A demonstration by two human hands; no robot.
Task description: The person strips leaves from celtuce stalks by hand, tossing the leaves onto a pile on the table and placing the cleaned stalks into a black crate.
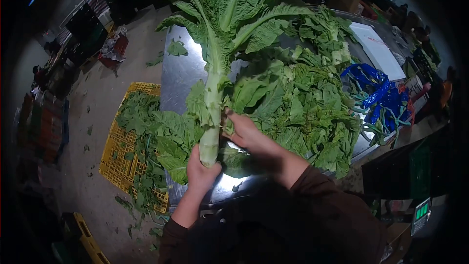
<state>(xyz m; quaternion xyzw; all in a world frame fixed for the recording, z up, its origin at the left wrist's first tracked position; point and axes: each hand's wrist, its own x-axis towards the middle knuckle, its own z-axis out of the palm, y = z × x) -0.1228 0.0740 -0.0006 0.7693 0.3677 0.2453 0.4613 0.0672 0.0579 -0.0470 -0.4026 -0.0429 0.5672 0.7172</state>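
Note:
A long celtuce with a pale green stem and a wide leafy top stands tilted over the metal table. My left hand is wrapped round the thick bottom end of its stem. On the right side of the stem, my right hand has its fingers bent in against the stalk, with the thumb below. What lies between those fingers is too small and blurred to name. Loose celtuce leaves lie left of the stem, and a large heap of leaves covers the table to the right.
The metal table shows between leaves. A yellow plastic crate strewn with leaves lies at its left. Blue bundled plastic and ties sit at the right, near a white board. A lit scale display stands lower right.

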